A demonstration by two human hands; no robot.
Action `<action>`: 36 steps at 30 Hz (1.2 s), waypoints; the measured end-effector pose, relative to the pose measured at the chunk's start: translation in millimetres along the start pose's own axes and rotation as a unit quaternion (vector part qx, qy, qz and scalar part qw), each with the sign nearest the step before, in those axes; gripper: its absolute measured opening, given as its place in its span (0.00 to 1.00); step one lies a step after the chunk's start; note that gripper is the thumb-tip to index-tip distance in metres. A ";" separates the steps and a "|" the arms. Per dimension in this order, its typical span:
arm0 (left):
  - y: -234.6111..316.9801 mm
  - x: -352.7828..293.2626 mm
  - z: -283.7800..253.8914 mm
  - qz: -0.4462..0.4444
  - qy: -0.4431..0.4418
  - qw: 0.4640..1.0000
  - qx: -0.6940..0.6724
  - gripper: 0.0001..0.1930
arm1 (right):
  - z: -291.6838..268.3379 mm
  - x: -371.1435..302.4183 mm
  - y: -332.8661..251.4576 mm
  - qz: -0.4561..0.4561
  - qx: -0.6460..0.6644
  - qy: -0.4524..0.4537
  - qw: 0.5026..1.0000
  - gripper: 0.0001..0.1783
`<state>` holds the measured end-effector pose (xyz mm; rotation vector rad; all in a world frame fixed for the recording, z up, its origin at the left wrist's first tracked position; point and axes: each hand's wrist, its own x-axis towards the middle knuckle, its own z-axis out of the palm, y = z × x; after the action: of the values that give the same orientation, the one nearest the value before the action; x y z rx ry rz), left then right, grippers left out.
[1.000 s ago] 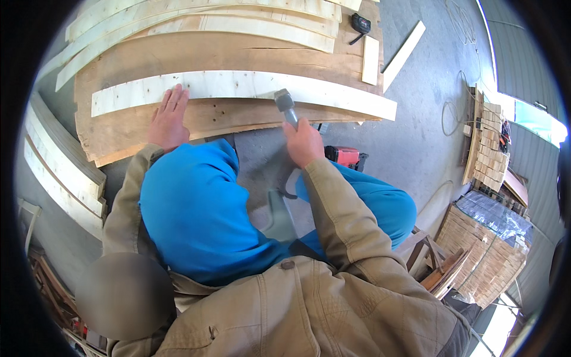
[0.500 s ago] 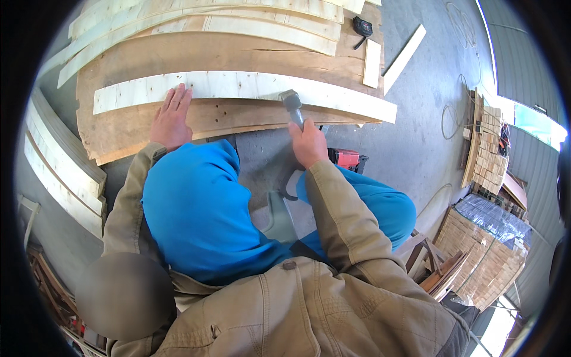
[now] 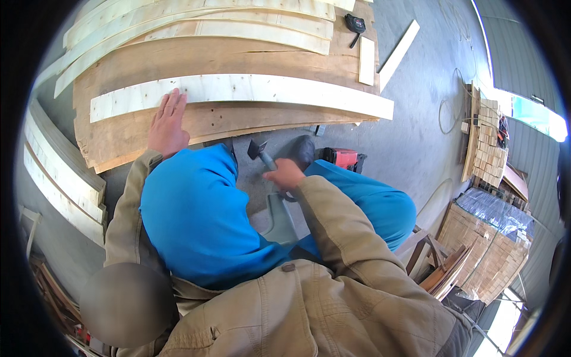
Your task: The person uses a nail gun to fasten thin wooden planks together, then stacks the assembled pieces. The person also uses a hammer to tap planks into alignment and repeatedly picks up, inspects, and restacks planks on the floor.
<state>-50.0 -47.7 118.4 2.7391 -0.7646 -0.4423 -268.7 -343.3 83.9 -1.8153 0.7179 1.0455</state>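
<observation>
A long pale wooden strip point(image 3: 238, 89) lies across a brown plywood board point(image 3: 208, 56). My left hand point(image 3: 169, 126) rests with outstretched fingers on the strip's near edge, left of its middle. Between my knees, off the near edge of the board, my right hand point(image 3: 285, 175) grips a hammer point(image 3: 266, 158) by its grey handle. The hammer's dark head points up and to the left, apart from the strip. A few small dark marks dot the strip's face.
More pale strips point(image 3: 202, 27) lie at the far side of the board, near a tape measure point(image 3: 355, 24) and a short wood piece point(image 3: 367, 61). A red-and-black tool point(image 3: 342, 158) stands on the floor by my right knee. Strips are stacked at left point(image 3: 62, 172); wood bundles point(image 3: 482, 244) stand right.
My right hand has brought the hammer back from the strip, down and to the left, between my knees. My left hand stays on the strip.
</observation>
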 end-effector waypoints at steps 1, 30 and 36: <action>0.4 0.3 -0.6 0.000 -0.002 1.000 0.002 0.45 | 6.5 7.7 6.7 0.028 0.009 -0.032 0.999 0.23; 5.2 -0.9 -0.3 0.001 -0.005 1.000 -0.002 0.48 | 86.5 84.1 111.2 -0.289 0.057 0.094 0.951 0.10; 1.2 0.9 -2.1 0.008 -0.009 1.000 -0.005 0.47 | 57.3 110.5 91.1 -0.063 -0.161 0.042 0.984 0.09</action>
<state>-49.1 -48.8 120.6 2.7207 -0.7863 -0.4670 -309.9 -336.3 -64.5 -2.1634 0.4950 1.0505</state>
